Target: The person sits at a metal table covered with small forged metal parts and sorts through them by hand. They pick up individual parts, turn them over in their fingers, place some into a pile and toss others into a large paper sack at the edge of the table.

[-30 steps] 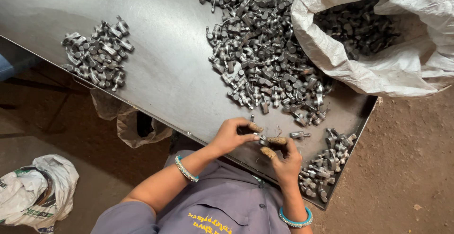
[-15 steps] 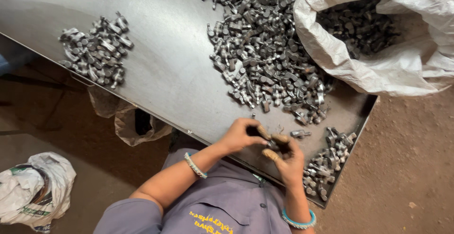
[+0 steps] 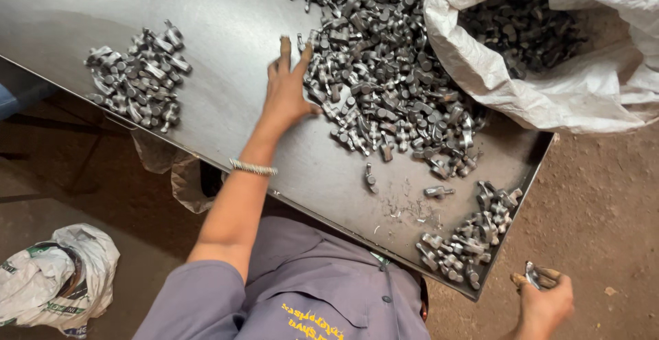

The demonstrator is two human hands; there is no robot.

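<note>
View: I have one head camera only, nothing shared.
From: above the person's chest.
Facing: steeply down onto the metal table [image 3: 226, 31], tilted.
Nearness: close; the far sack [image 3: 549, 86] is cropped at right.

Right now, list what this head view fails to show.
- Right hand: fingers curl over a metal part, hiding its shape.
- White sack: cut off by the top and right edges.
- Parts in the sack: dark, too shadowed to tell apart.
- Left hand: palm side is hidden.
</note>
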